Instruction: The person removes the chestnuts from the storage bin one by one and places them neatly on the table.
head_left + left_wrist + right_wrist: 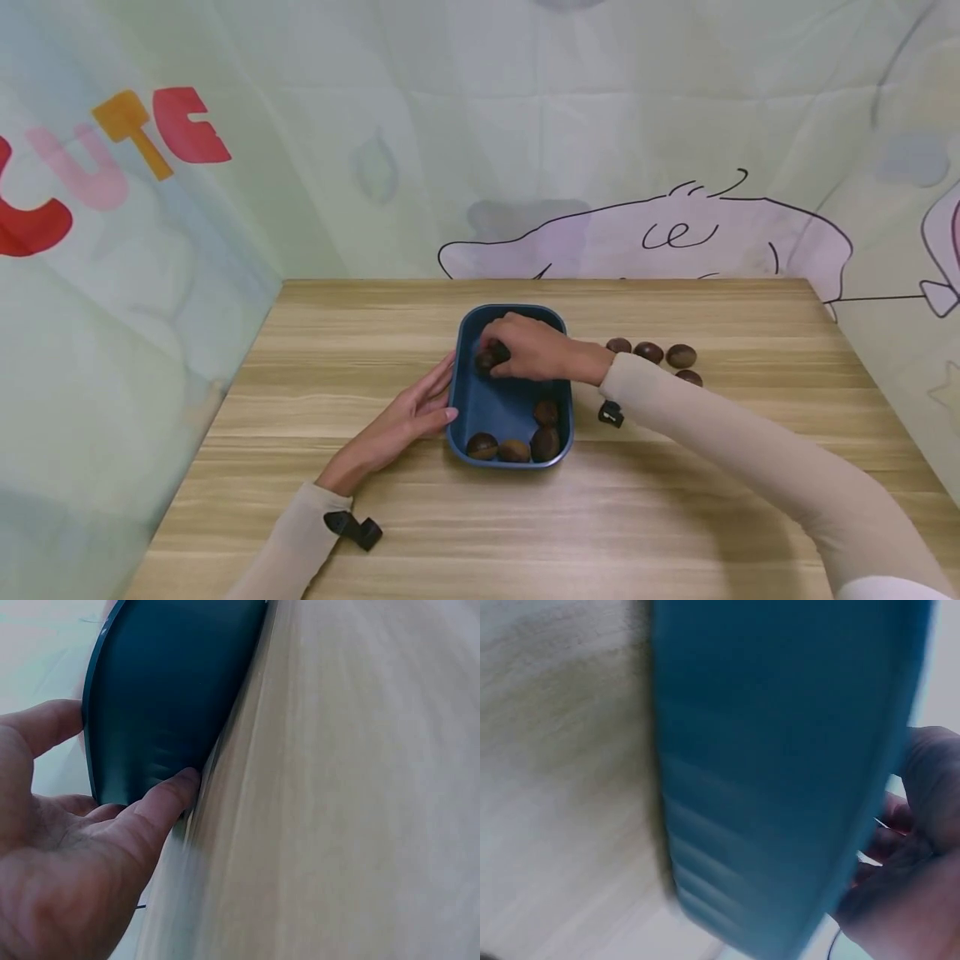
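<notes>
In the head view a deep blue rectangular container [491,410] stands on the table, with several round brown nuts [513,451] along its near and right sides. My right hand [531,346] reaches over its right wall and holds a dark brown nut [485,362] near the far left inside, fingers bent around it. The right wrist view shows that hand [922,862] beyond the blue wall [772,765], which hides the nut. My left hand [408,417] rests against the container's left side, fingers extended. In the left wrist view its fingers [161,802] touch the outer wall.
Several more brown nuts [681,357] lie on the wooden table [360,333] to the right of the container, partly hidden by the right forearm [712,425]. A printed cloth [420,150] hangs behind the table's far edge.
</notes>
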`<state>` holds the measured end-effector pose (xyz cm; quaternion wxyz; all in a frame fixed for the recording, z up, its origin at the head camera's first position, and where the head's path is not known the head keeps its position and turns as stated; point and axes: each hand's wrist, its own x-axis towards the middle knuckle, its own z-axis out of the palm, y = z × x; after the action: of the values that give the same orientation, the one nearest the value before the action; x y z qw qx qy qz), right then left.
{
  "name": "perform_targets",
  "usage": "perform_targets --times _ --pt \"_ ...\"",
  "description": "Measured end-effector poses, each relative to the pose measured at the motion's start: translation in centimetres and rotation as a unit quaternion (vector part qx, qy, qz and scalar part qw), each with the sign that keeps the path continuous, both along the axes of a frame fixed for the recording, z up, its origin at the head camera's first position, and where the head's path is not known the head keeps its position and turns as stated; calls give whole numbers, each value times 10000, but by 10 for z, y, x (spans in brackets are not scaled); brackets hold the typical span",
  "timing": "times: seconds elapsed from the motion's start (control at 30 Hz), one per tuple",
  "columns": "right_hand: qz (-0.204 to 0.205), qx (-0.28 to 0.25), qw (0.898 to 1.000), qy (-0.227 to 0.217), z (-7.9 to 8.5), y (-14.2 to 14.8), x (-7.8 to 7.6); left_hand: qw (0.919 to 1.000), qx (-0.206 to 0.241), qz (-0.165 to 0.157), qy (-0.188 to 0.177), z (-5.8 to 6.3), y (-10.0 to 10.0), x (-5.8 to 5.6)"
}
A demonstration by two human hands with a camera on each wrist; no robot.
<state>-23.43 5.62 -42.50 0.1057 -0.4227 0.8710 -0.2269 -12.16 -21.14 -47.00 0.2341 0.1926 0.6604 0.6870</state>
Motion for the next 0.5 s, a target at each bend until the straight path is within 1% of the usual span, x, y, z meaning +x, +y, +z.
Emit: perform_targets --times 0.13,0.23,0.4,0.5 --pt "-12 -44 9999 117 15 10 6 10000 2 7 19 0 0 0" --pt "-31 -117 9998 182 24 19 9 10000 -24 30 36 0 1 0" --pt "-148 -291 9992 242 30 36 14 10000 -58 58 54 0 2 0" --pt "-234 -401 9986 242 31 47 16 9999 -68 67 68 0 2 0"
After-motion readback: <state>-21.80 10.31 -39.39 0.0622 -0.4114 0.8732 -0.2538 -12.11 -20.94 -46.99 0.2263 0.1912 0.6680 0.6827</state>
